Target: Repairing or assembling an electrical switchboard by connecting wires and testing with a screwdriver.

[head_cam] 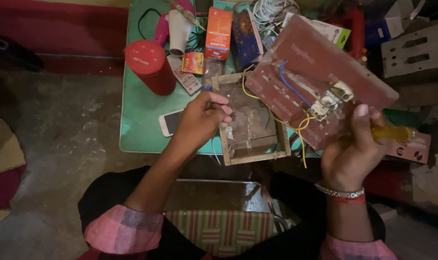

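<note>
A: What do we have in our right hand (356, 154)?

B: We hold a reddish-brown switchboard panel (320, 72), tilted with its back face toward us. Our thumb presses on its lower edge and the fingers wrap behind, so the hand is clamped on the board. A yellow-handled screwdriver (392, 133) sits in the same grip, its handle sticking out to the right.

A: And what is mounted on the panel?

B: We see white switch fittings (330, 100) near the lower edge, with a blue wire (288, 84) and yellow wires (300, 127) running from them. The yellow ones loop down below the board.

A: Where is our left hand (202, 118)?

B: It hovers over the left side of an open wooden box frame (250, 120), fingers curled together. We cannot tell whether they pinch anything small.

A: Where does the frame lie?

B: It lies flat on the green table (139, 106), at its near edge, just under the tilted panel, which overlaps its right corner.

A: What else is on the table?

B: A red cylindrical speaker (150, 66) stands at the left, a white smartphone (170, 122) lies just beside our left wrist, and a white and pink hair dryer (176, 29) lies behind. There is 1 orange carton (218, 32), a dark blue box (247, 38) and a coil of white wire (272, 10) at the far edge.

A: And below us?

B: A striped cloth (221, 230) covers our lap, with pink checked sleeves (122, 233) rolled at our arms.
</note>
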